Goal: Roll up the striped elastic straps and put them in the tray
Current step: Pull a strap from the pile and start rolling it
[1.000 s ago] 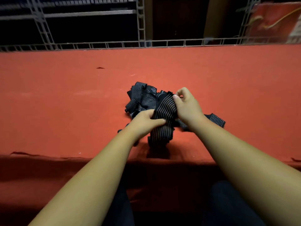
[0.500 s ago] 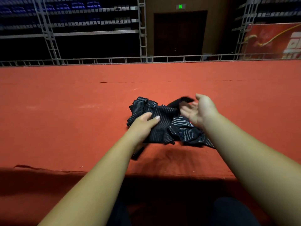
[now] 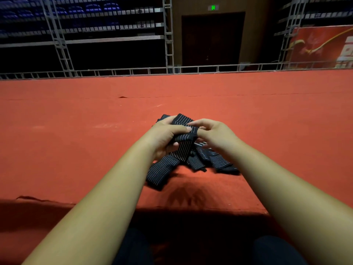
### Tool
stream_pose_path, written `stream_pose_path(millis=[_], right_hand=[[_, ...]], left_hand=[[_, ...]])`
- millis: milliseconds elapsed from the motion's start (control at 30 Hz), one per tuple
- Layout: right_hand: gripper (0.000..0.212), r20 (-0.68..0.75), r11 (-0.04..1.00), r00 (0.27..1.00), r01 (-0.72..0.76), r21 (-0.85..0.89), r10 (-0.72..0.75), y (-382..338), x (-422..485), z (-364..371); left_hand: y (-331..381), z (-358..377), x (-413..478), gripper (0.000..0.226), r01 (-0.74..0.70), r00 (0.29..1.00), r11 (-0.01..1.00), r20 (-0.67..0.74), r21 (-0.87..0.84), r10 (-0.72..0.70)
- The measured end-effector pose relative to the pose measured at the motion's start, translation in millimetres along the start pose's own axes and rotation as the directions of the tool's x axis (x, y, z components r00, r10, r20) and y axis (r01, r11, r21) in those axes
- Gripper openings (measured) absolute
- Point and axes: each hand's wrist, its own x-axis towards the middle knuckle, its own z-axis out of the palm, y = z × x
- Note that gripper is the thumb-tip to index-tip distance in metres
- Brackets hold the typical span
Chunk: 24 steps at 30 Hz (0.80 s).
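The left hand (image 3: 165,137) grips a strap (image 3: 181,152), its thumb curled over the top of the folded end and its fingers underneath. The right hand (image 3: 216,134), fingers curled, pinches the same end from the other side. The strap hangs down between the hands. Its lower part runs out under the left wrist onto the red counter (image 3: 76,146). The other straps (image 3: 215,159) lie in a loose heap below the right hand.
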Motion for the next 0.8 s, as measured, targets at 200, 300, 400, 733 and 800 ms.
stream_pose_path(millis=[200,300,400,733,800], right_hand=[[0.018,-0.237,0.983,0.968,0.036,-0.183,-0.079,3,8,2],[0.022,-0.264,0.968,0.964,-0.031,-0.25,-0.038,1,11,3],[0.028,-0.28,0.954,0.96,-0.069,-0.293,-0.016,-3,12,4],[0.041,-0.284,0.939,0.933,-0.281,-0.199,0.219,1,10,-2],[0.041,-0.228,0.95,0.934,-0.302,-0.084,0.277,7,8,-3]], left_hand=[[-2,-3,3,0.048,-0.149,0.989,0.972,0.006,0.18,0.15],[-4,3,2,0.024,-0.19,0.982,0.96,0.036,0.207,0.187],[-9,4,6,0.012,-0.219,0.975,0.96,0.017,0.176,0.22],[-15,-15,19,0.02,-0.309,0.874,0.916,-0.303,0.256,0.379],[-15,-19,21,0.024,-0.323,0.869,0.896,-0.28,0.305,0.408]])
